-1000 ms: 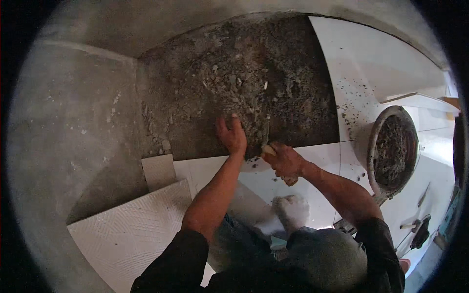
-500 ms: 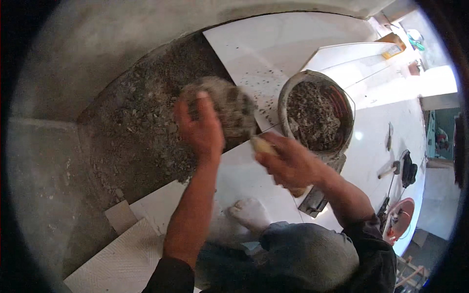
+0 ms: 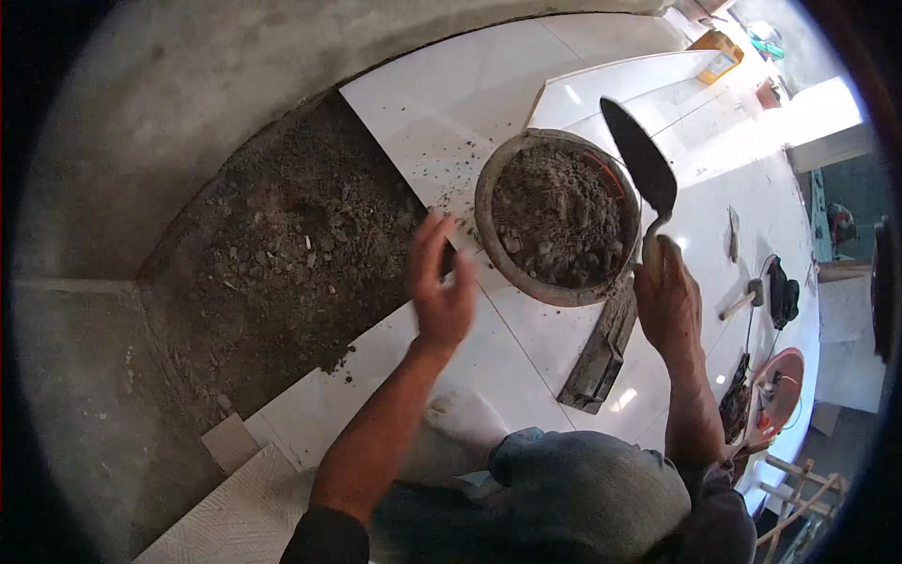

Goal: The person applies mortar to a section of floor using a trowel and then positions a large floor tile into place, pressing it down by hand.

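A pointed trowel [image 3: 641,158] is in my right hand [image 3: 671,296], its fingers wrapped round the handle and the dark blade tilted up beside the bucket's far right rim. Grey, crumbly mortar mix [image 3: 554,214] lies in the round bucket [image 3: 489,249] between my hands. My left hand [image 3: 442,291] hovers left of the bucket with its fingers apart and nothing in it; the fingertips are slightly blurred. Loose dark rubble and mortar [image 3: 291,249] cover the untiled patch of floor to the left.
Glossy white tiles [image 3: 442,89] border the patch. A mortar-smeared bar [image 3: 601,362] lies below the bucket, and a loose tile [image 3: 620,80] leans behind it. A hammer [image 3: 742,303], pink basin [image 3: 782,390] and yellow container [image 3: 719,54] stand or lie to the right. A concrete wall [image 3: 150,141] runs along the left.
My right hand has moved right and the trowel is now raised beside the bucket. My left hand has come back from above the rubble, where a blurred grey mass showed before.
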The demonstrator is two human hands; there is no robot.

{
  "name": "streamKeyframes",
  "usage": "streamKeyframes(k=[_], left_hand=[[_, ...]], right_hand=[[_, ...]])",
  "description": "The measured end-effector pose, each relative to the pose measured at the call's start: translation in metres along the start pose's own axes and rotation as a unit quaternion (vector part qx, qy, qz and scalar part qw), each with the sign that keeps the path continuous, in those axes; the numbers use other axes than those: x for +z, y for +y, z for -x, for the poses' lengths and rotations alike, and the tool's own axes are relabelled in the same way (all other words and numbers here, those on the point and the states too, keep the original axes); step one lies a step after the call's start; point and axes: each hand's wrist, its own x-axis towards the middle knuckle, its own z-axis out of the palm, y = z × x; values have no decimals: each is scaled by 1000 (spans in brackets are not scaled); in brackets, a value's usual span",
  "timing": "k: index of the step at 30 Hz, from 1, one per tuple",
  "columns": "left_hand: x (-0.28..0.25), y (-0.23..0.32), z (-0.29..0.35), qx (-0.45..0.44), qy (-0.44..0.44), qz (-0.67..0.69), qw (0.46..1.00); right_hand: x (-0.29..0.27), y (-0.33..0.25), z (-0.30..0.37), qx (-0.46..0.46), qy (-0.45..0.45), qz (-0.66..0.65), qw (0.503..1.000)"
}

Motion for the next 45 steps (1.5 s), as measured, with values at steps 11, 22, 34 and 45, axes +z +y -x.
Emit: streamKeyframes(k=[11, 22, 34, 45], left_hand=[[-165, -82, 160, -71, -321, -541, 774], [-341, -114, 54, -68, 8, -765, 640], [-14, -113, 121, -192, -361, 7, 912], [-215, -119, 26, -107, -54, -708, 696]], right_hand=[[125, -132, 20, -116, -434, -316, 836], [207, -174, -3, -156, -382, -272, 869], [162, -87, 50, -203, -233, -277, 910], [186, -94, 62, -11, -395, -326, 859]])
